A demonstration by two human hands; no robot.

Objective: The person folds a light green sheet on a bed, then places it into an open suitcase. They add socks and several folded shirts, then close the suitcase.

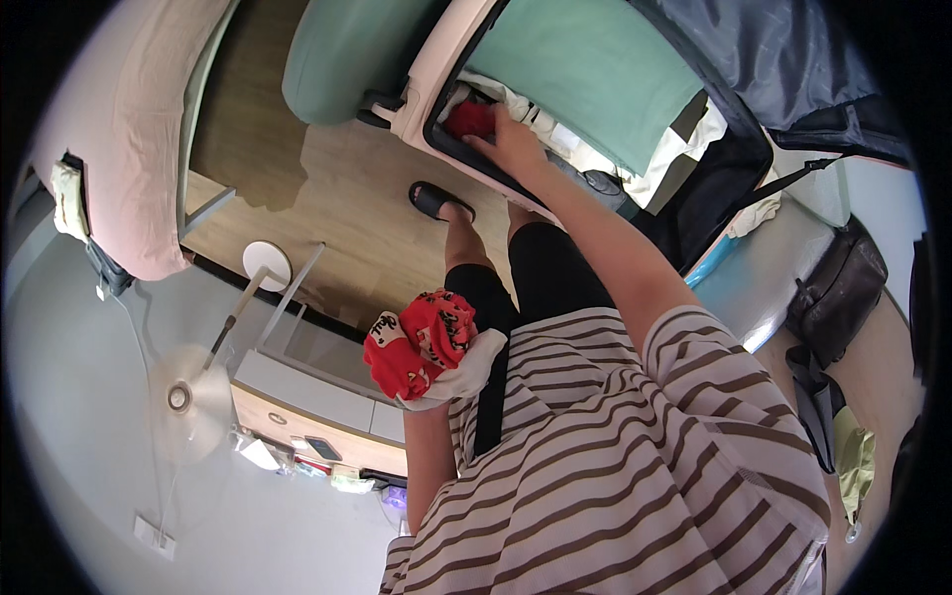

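My left hand is hidden behind a bunch of rolled red cloths (421,342) with black and white print and a white cloth (466,375), all held close to my waist. My bent left forearm (429,451) shows below them. My right hand (511,147) reaches into the left corner of an open pink suitcase (421,111). Its thumb and fingers are around a red cloth bundle (469,119), which lies low against the inner wall. White cloths and a green panel (585,74) fill much of the suitcase beside it.
The suitcase's dark lined lid (773,59) leans open at the right, with a black strap (793,183). A rounded green case (342,59) stands left of it. At the left are a pink-covered bed (139,129) and a fan (183,397). A dark bag (843,293) lies at right.
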